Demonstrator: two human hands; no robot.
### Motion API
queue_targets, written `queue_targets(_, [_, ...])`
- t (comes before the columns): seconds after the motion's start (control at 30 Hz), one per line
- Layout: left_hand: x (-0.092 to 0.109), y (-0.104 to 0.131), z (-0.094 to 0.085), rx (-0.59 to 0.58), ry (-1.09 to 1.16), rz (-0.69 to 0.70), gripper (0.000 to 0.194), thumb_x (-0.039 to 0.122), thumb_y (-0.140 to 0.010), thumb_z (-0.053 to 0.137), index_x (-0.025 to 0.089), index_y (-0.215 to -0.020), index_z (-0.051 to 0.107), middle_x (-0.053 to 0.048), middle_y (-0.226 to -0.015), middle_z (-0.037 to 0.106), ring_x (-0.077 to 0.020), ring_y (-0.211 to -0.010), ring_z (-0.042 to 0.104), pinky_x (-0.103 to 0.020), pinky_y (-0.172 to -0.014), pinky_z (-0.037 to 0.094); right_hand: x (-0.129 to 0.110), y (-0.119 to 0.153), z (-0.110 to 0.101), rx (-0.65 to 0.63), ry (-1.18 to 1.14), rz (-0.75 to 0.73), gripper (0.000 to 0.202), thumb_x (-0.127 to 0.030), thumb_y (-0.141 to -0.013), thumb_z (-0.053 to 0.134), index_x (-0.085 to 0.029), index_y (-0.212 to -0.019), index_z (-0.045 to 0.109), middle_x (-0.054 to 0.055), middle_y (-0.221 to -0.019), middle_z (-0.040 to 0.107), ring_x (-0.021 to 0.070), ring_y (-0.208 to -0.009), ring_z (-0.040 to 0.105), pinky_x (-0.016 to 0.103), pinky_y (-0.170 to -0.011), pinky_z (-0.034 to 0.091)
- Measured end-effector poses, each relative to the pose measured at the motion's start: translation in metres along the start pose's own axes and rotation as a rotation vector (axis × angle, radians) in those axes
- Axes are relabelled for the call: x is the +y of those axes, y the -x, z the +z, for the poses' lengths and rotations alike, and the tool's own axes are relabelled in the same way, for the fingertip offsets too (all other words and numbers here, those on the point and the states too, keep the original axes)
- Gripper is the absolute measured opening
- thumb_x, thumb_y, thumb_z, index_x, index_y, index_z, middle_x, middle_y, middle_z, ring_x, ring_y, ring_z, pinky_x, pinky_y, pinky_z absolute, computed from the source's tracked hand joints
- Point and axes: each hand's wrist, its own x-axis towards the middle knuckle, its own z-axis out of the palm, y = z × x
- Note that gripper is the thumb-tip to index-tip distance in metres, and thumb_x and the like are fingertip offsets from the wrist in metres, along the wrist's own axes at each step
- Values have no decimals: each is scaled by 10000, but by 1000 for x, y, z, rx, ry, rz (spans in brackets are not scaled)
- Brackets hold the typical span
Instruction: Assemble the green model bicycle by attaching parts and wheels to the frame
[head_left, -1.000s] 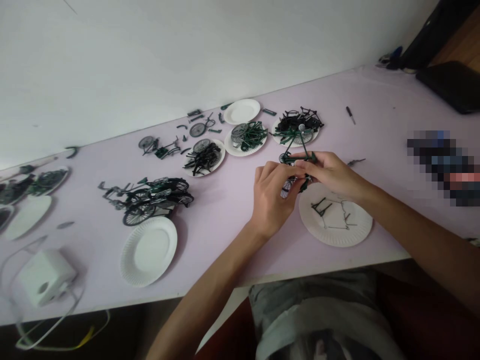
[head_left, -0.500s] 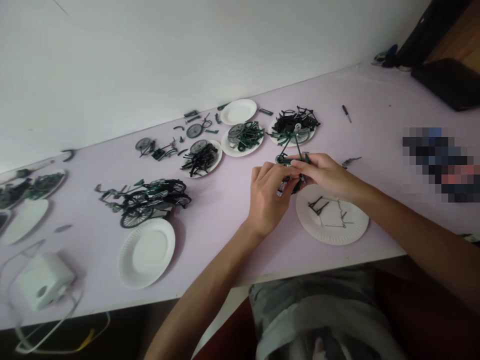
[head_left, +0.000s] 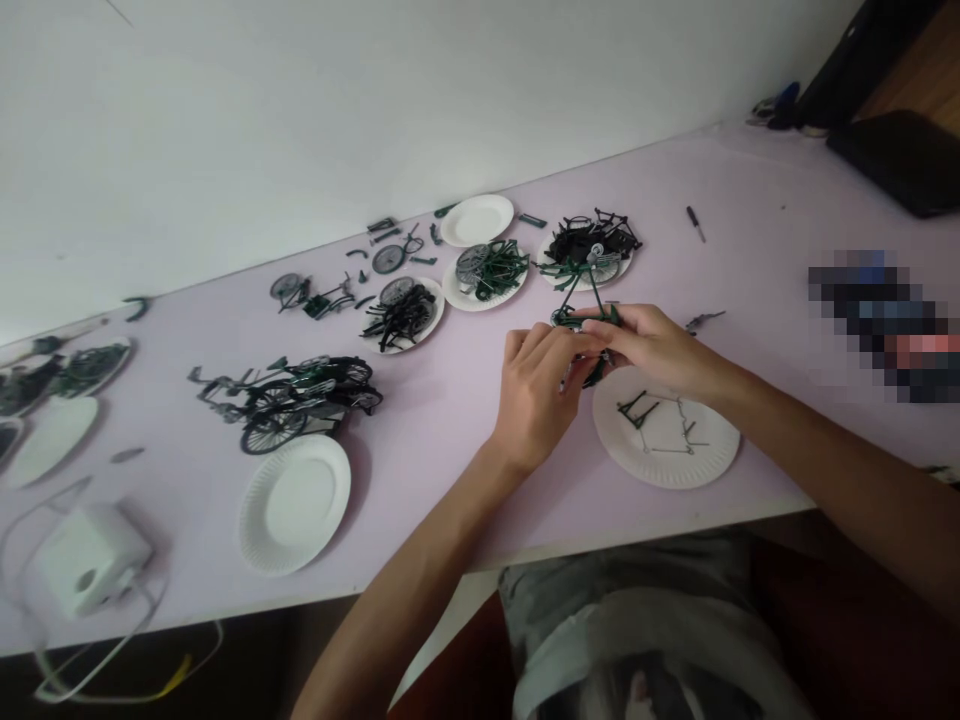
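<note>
Both hands are closed around a dark green model bicycle frame (head_left: pixel 571 300), whose thin tubes stick up beyond my fingers. My left hand (head_left: pixel 536 385) pinches its near side, and my right hand (head_left: pixel 637 340) grips it from the right with the thumb on top. The fingertips meet, so the lower part of the frame is mostly hidden. Just below and right of the hands lies a white paper plate (head_left: pixel 667 472) with a dark bracket-like part (head_left: pixel 637 410) and several thin wire pieces. Behind the frame is a plate heaped with black and green bicycle parts (head_left: pixel 592 240).
Assembled model bicycles (head_left: pixel 292 395) stand at left behind a bare paper plate (head_left: pixel 296 505). More plates of green parts (head_left: pixel 491 270) and black parts (head_left: pixel 401 315) sit toward the wall. A small screwdriver (head_left: pixel 696 223) lies at right; a white power adapter (head_left: pixel 90 560) is at far left.
The hands stay in nearly the same spot, with only slight finger movement on the bicycle frame. The camera view shifts very slightly.
</note>
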Motion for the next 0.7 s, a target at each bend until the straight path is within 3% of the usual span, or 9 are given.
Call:
queue_targets(0.27, [-2,-2,-3,-36,-70,92,105,111,-1008,623,209,-970,614,32,-811,699,-157,-769,556,-344,-752,350,-9,1,5,67,15,84,250,-278,-997,613,-149,-1189,708,83,-1032,738,164,-880,711,261,-716,626])
queue_targets(0.7, [-8,-4,-7,-29,-4,90,92,137,-1010,618,223,-977,620,15,-840,717,-161,-793,618,-341,-765,406,-6,1,-1,67,28,24,310,-337,-981,640,-188,-1233,741,81,-1054,761,170,-857,720,256,-681,609])
